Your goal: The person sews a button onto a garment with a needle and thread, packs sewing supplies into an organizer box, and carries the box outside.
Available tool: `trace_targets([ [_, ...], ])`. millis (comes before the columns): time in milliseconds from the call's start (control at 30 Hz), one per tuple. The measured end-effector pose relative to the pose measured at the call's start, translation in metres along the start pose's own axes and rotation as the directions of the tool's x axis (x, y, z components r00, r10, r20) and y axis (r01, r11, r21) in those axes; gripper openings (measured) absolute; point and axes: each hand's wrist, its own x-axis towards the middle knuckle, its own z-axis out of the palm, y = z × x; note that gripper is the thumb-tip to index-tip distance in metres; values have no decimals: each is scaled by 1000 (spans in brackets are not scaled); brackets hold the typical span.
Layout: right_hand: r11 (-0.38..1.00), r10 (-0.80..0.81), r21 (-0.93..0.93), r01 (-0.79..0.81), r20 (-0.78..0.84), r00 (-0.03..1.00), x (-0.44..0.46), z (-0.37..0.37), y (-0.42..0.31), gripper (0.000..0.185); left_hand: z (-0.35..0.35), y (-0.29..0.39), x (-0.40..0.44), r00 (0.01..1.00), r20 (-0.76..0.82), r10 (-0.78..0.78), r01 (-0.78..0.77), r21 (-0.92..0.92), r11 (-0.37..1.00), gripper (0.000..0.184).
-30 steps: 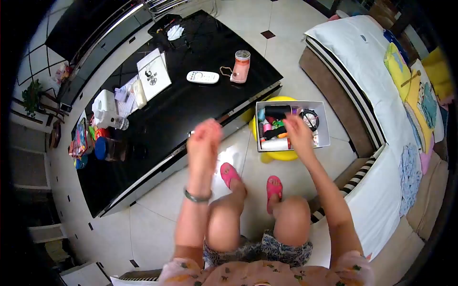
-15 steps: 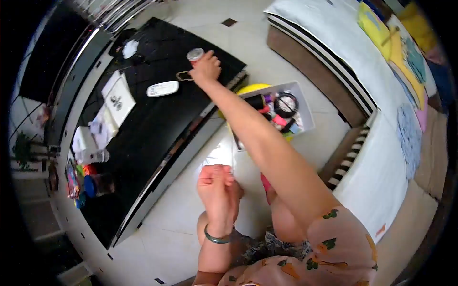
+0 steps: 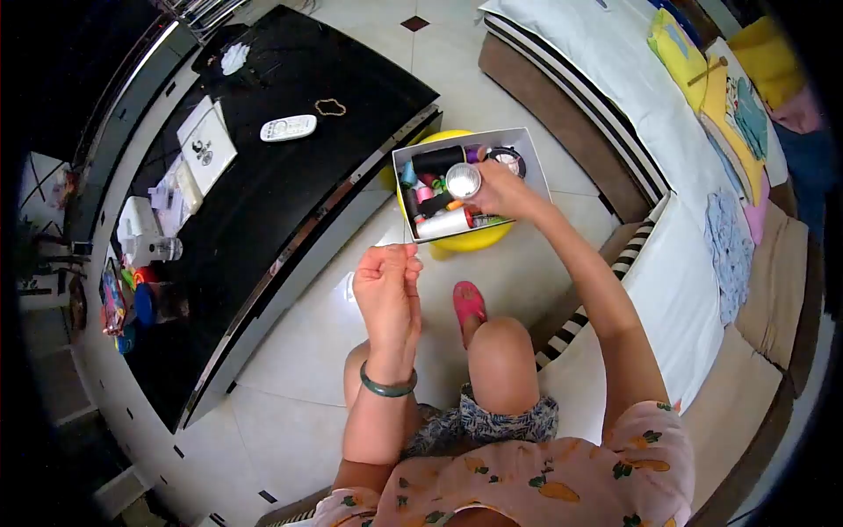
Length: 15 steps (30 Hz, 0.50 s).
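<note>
My right hand [image 3: 502, 189] is wrapped round a jar with a silvery round lid [image 3: 463, 181], held over the box. Beneath it, the white box [image 3: 537, 156] of thread spools sits on a yellow stool [image 3: 485, 237]. Among its contents are a black spool [image 3: 437, 160], a white spool [image 3: 444, 223] and a round black-rimmed item [image 3: 507, 159]. My left hand [image 3: 386, 279], with a green bangle at the wrist, is raised left of the box, thumb and fingers pinched together. What it pinches, if anything, is too small to make out.
A black table [image 3: 290, 202] at the left bears a beaded bracelet [image 3: 330, 107], a white remote [image 3: 288, 128], a printed paper bag [image 3: 207, 149], a tissue pack and a blue-lidded jar [image 3: 144, 303]. A sofa [image 3: 606, 97] with white covers and folded clothes runs along the right.
My right hand went to the jar on the table and has brought it over the box; the bracelet stays on the table. My left hand has closed in a pinch, and the view has shifted.
</note>
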Motion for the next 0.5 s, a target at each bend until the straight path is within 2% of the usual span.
trace_targets([
  [67,994,103,14,-105,81,991,-3,33,20,42,1,-13,4,996,63,55,-52,-59,997,11],
  [100,991,130,-1,-130,84,988,-1,43,28,43,1,-14,5,1000,8,-7,7,25,1000,10],
  [133,997,73,-37,-74,-29,997,-5,41,19,40,3,-14,5,1000,-7,0,0,36,999,10],
  [167,990,102,-89,-105,-36,994,-6,45,19,38,6,-15,5,1000,-25,8,-7,45,999,10],
  [233,989,141,38,-141,5,990,-9,21,-1,38,10,-15,6,999,-45,21,-17,79,997,11],
  [300,983,176,60,-171,-101,979,-21,-18,-27,43,12,-13,6,1000,-22,15,-14,75,997,11],
  [333,963,268,59,-263,-286,920,-34,-15,-8,43,10,-11,8,999,-23,24,-22,80,997,11],
  [367,930,353,78,-358,-457,817,-50,-11,20,44,6,-11,11,1000,7,14,-14,70,997,11],
  [433,867,300,-132,-481,-631,715,-87,-9,71,54,4,-12,8,999,28,-27,25,74,997,11],
  [467,861,316,-127,-493,-626,713,-107,-6,93,54,12,-8,7,1000,-13,-24,25,86,996,12],
  [500,801,582,140,-582,-410,702,-123,-5,112,59,17,-8,9,999,-53,-14,19,96,995,15],
])
